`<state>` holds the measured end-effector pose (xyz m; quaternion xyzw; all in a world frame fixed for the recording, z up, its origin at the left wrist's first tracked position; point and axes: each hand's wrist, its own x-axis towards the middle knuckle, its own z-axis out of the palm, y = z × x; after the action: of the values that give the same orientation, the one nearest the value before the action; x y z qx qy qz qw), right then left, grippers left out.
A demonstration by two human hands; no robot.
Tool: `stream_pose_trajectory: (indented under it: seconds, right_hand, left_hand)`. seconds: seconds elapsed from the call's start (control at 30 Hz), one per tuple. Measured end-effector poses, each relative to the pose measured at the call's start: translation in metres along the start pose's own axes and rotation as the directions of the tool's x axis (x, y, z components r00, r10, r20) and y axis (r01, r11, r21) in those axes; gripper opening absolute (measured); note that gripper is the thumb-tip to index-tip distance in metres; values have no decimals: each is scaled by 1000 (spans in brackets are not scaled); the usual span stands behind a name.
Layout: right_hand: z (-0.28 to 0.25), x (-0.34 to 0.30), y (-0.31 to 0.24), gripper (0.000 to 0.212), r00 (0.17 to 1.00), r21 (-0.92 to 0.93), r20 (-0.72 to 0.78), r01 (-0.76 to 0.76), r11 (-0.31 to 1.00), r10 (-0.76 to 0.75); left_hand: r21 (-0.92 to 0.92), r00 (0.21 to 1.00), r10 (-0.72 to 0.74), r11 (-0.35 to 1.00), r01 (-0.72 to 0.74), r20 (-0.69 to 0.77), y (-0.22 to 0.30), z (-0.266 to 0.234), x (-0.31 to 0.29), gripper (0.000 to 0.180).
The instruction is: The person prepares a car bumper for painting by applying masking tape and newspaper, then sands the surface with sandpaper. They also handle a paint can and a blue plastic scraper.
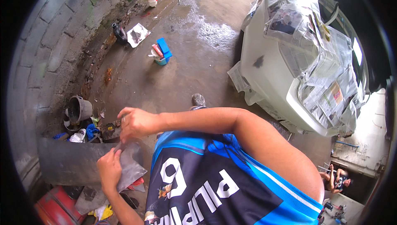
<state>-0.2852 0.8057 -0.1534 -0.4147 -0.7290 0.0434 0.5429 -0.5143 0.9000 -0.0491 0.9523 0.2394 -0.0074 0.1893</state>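
At the lower left my left hand [109, 170] is closed, its thumb and fingertips pinched together pointing up. Just above it, my right hand [135, 122] reaches across from the right with its fingers curled downward, also closed. A thin greyish bit shows between the fingertips of the two hands, too small and blurred to name. Behind and below them lies a wide, flat dark-grey sheet [68, 161], with my left hand in front of its right part. Whether either hand touches the sheet I cannot tell.
A white car body [269, 72] masked with newspaper [326, 67] stands at the right. By the block wall [53, 47] are a grey bucket [84, 108], rags, a dark bottle [119, 32] and a red-topped spray bottle [152, 0]. A blue-green tub [162, 60] sits on the wet floor.
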Motion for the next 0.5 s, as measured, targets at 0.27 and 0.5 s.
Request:
stream_pose_trajectory:
  seconds: [0.27, 0.5]
  right_hand:
    - [-16, -44, 19, 31, 646, -246, -3, -740, 626, 763]
    - [11, 2, -32, 41, 665, 269, 277, -746, 609, 693]
  left_hand:
    - [-151, 616, -506, 831, 535, -604, -51, -7, 32, 56]
    - [-417, 365, -557, 818, 395, -746, -5, 37, 113, 55]
